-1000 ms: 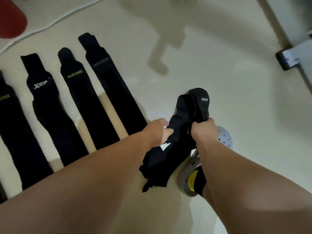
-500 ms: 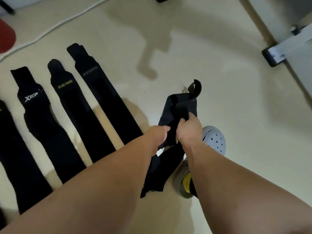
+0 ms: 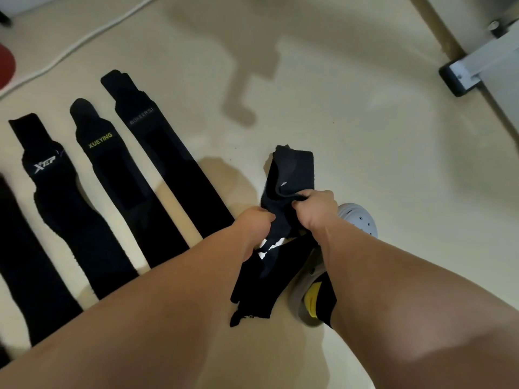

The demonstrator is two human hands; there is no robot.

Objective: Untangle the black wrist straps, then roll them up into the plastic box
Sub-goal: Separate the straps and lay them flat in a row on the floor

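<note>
Your left hand [image 3: 257,223] and right hand [image 3: 318,207] both grip 1 bunched black fabric wrist-strap bundle [image 3: 289,175] above the pale floor [image 3: 365,136]. You cannot tell whether it holds 1 strap or more. 4 flat black wrist straps [image 3: 157,178] lie side by side on the floor to your left, the leftmost cut off by the frame. 1 grey perforated clog [image 3: 358,220] is partly hidden behind your right forearm.

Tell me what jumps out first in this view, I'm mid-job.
Dead centre, the left hand and right hand both grip a bunched black wrist strap, its tail trailing down towards the floor. To the left, the XTEP strap, XUEYING strap and BOKEERSI strap lie flat side by side. A grey perforated clog sits just right of the hands.
</note>
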